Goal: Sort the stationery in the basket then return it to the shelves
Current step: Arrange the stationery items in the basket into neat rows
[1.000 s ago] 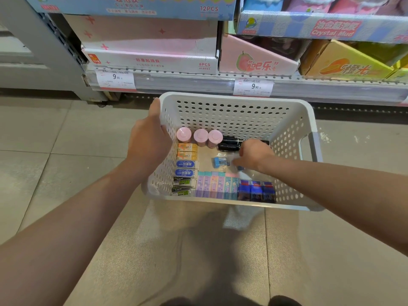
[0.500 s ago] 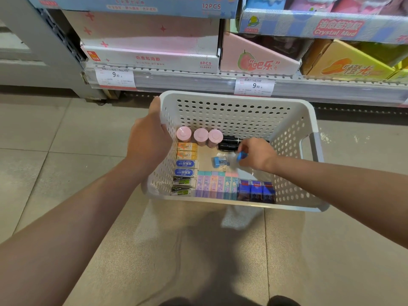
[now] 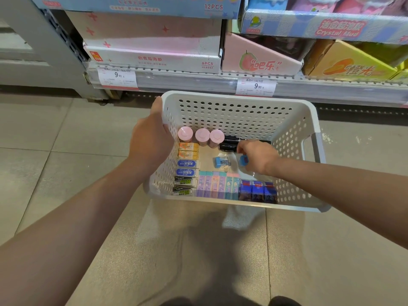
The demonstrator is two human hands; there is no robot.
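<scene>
1. Inside the white perforated basket (image 3: 293,127), the right hand (image 3: 257,156) pinches a small blue pencil sharpener (image 3: 243,161) in curled fingers, above the bare middle.
2. It looks light, rigid and smooth; a pinch across its flat sides should suit.
3. The left hand (image 3: 150,142) grips the basket's left rim.
4. A second sharpener (image 3: 220,162) lies just beside.

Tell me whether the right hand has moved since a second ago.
Yes. The right hand has lifted slightly off the basket floor, now pinching a blue sharpener.
</scene>
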